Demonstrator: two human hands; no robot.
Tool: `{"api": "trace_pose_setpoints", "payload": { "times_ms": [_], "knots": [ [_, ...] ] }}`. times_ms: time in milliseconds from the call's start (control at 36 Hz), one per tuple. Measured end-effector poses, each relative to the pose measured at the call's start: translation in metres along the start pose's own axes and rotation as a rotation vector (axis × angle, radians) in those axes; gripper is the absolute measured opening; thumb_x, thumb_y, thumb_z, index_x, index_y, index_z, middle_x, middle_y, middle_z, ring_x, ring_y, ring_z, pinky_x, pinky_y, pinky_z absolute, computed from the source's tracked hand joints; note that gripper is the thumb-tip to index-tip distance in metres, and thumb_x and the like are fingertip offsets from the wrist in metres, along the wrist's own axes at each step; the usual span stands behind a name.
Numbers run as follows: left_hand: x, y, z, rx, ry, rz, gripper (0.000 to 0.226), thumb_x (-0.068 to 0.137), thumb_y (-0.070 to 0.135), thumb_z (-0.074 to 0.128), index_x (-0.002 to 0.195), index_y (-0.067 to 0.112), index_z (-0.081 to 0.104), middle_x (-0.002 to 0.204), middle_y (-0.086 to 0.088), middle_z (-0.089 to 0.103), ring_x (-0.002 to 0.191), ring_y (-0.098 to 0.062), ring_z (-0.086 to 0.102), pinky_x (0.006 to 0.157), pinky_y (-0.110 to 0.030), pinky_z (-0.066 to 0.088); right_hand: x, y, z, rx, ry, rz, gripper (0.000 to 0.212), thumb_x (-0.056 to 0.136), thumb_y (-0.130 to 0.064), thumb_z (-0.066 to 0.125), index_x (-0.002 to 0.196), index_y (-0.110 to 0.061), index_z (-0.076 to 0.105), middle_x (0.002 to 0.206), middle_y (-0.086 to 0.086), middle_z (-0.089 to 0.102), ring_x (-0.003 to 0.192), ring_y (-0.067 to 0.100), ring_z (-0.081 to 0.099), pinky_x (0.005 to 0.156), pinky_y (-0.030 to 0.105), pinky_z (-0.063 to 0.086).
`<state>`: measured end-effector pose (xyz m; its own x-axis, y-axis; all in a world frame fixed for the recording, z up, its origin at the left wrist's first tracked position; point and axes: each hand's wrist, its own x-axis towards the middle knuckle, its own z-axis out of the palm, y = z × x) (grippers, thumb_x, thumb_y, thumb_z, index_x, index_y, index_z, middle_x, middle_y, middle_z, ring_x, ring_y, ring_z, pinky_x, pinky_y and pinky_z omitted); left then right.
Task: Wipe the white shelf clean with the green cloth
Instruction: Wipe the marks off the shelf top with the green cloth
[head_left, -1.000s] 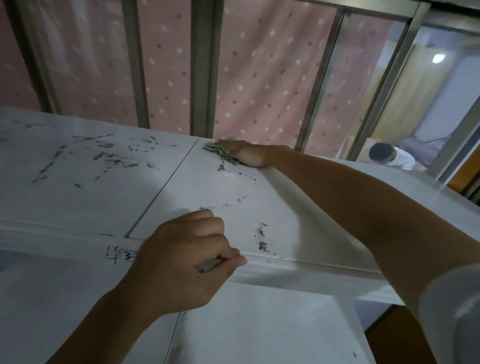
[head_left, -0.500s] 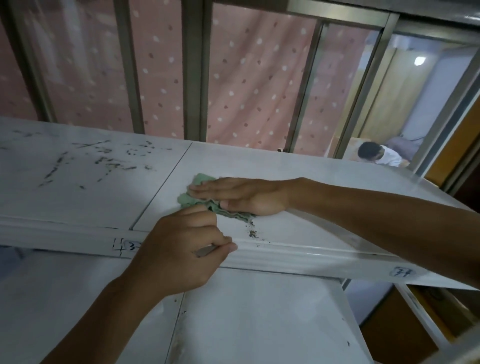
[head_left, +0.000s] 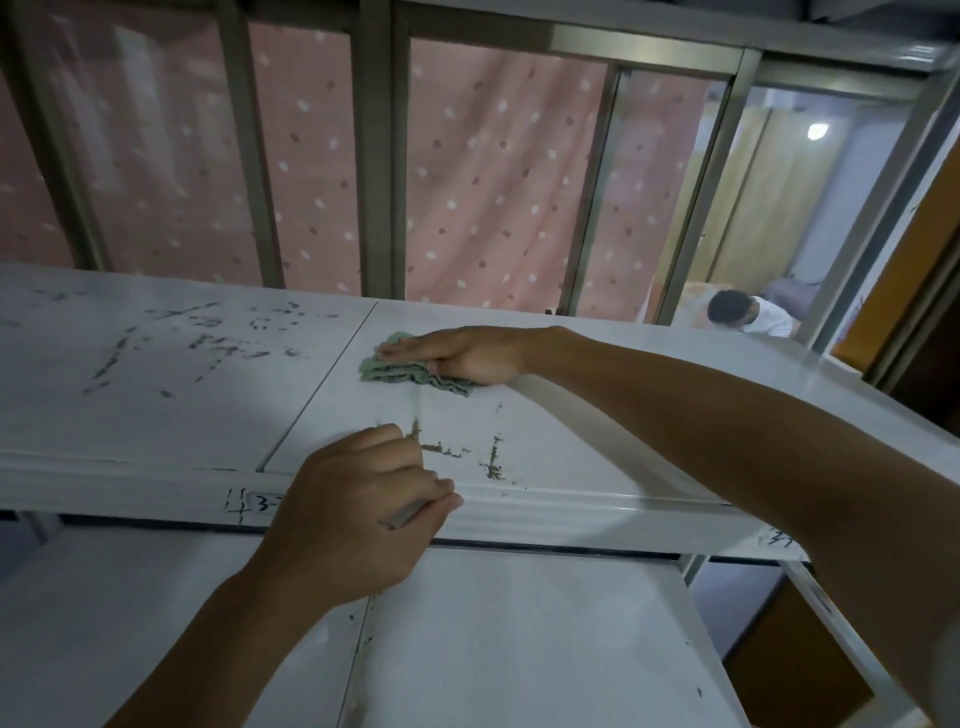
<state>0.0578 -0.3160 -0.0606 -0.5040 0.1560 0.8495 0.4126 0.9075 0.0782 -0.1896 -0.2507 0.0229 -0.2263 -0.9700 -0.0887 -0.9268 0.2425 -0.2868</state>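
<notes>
The green cloth (head_left: 413, 373) lies bunched and rumpled flat on the white shelf (head_left: 545, 415), pinned under the right hand (head_left: 462, 353). Dark grime streaks mark the glossy shelf top between that hand and the left hand (head_left: 363, 499) gripping its front edge.

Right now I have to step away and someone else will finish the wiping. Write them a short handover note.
Right hand: flat, pressing the green cloth onto the white shelf, towards the back of the right panel.
Left hand: gripping the shelf's front edge, no cloth.
Done: the back of the right panel looks mostly clean.
Left: dirt smears near the front edge of the right panel, and the dark marks across the left panel, apparently unwiped.
</notes>
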Motion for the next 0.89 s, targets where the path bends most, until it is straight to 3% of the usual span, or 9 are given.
{"api": "trace_pose_setpoints", "payload": {
  "times_ms": [83, 222, 333, 472, 583, 694, 806, 889],
  "knots": [
    [-0.001, 0.000, 0.001, 0.006, 0.007, -0.006, 0.025, 0.094, 0.029, 0.072, 0.076, 0.014, 0.079, 0.068, 0.006, 0.065, 0.065, -0.012, 0.051, 0.058, -0.030, 0.046, 0.020, 0.003, -0.007, -0.012, -0.067, 0.024, 0.055, 0.104, -0.009, 0.034, 0.150, -0.037, 0.038, 0.161, -0.013, 0.026, 0.149, 0.009, 0.021, 0.124, 0.028, 0.013],
    [0.000, 0.000, 0.002, -0.003, 0.021, -0.014, 0.026, 0.094, 0.031, 0.070, 0.077, 0.015, 0.081, 0.068, 0.006, 0.066, 0.067, -0.010, 0.051, 0.061, -0.023, 0.043, 0.038, 0.019, -0.018, -0.041, -0.045, 0.144, 0.071, 0.097, -0.003, 0.030, 0.141, -0.057, 0.039, 0.160, -0.018, 0.027, 0.146, 0.012, 0.029, 0.121, 0.036, 0.025],
    [0.000, -0.001, 0.002, 0.000, 0.031, -0.013, 0.025, 0.093, 0.032, 0.071, 0.078, 0.015, 0.081, 0.069, 0.007, 0.067, 0.065, -0.012, 0.056, 0.060, -0.026, 0.045, 0.041, 0.043, -0.022, 0.014, -0.014, 0.196, 0.070, 0.094, -0.001, 0.031, 0.142, -0.050, 0.044, 0.159, -0.017, 0.031, 0.147, 0.012, 0.028, 0.123, 0.036, 0.018],
    [-0.001, -0.002, 0.003, -0.005, 0.033, -0.018, 0.025, 0.092, 0.033, 0.071, 0.077, 0.016, 0.081, 0.070, 0.006, 0.068, 0.064, -0.015, 0.058, 0.059, -0.027, 0.045, 0.031, 0.059, -0.018, 0.204, 0.028, 0.246, 0.059, 0.097, 0.010, 0.034, 0.145, -0.020, 0.051, 0.161, -0.001, 0.029, 0.148, 0.018, 0.026, 0.122, 0.028, 0.015],
    [-0.002, -0.003, 0.003, -0.022, 0.041, -0.008, 0.025, 0.092, 0.032, 0.072, 0.076, 0.015, 0.081, 0.070, 0.005, 0.069, 0.062, -0.017, 0.060, 0.056, -0.031, 0.047, 0.020, 0.065, -0.009, 0.232, 0.035, 0.302, 0.057, 0.094, -0.013, 0.038, 0.139, -0.045, 0.050, 0.163, -0.008, 0.022, 0.151, 0.020, 0.018, 0.124, 0.042, 0.013],
    [-0.003, -0.005, 0.005, -0.068, 0.065, -0.005, 0.024, 0.092, 0.028, 0.074, 0.075, 0.012, 0.080, 0.069, 0.003, 0.068, 0.060, -0.020, 0.059, 0.052, -0.034, 0.049, -0.006, 0.049, -0.002, 0.221, 0.010, 0.235, 0.058, 0.103, 0.001, 0.032, 0.154, -0.026, 0.031, 0.165, -0.007, 0.012, 0.152, 0.014, 0.003, 0.125, 0.038, 0.004],
    [-0.004, -0.006, 0.008, -0.101, 0.078, 0.001, 0.024, 0.093, 0.025, 0.075, 0.074, 0.010, 0.079, 0.068, 0.001, 0.067, 0.060, -0.020, 0.058, 0.052, -0.035, 0.049, -0.019, 0.035, 0.010, 0.193, -0.018, 0.224, 0.059, 0.103, 0.000, 0.032, 0.156, -0.024, 0.025, 0.164, -0.008, 0.013, 0.151, 0.011, 0.005, 0.122, 0.028, 0.002],
    [-0.004, -0.007, 0.010, -0.105, 0.088, 0.015, 0.025, 0.093, 0.022, 0.076, 0.073, 0.008, 0.078, 0.068, -0.001, 0.066, 0.060, -0.021, 0.057, 0.053, -0.037, 0.049, -0.021, 0.020, 0.017, 0.168, -0.006, 0.190, 0.060, 0.102, -0.003, 0.035, 0.156, -0.029, 0.026, 0.164, -0.011, 0.014, 0.151, 0.009, 0.007, 0.124, 0.032, 0.003]
  ]
}}
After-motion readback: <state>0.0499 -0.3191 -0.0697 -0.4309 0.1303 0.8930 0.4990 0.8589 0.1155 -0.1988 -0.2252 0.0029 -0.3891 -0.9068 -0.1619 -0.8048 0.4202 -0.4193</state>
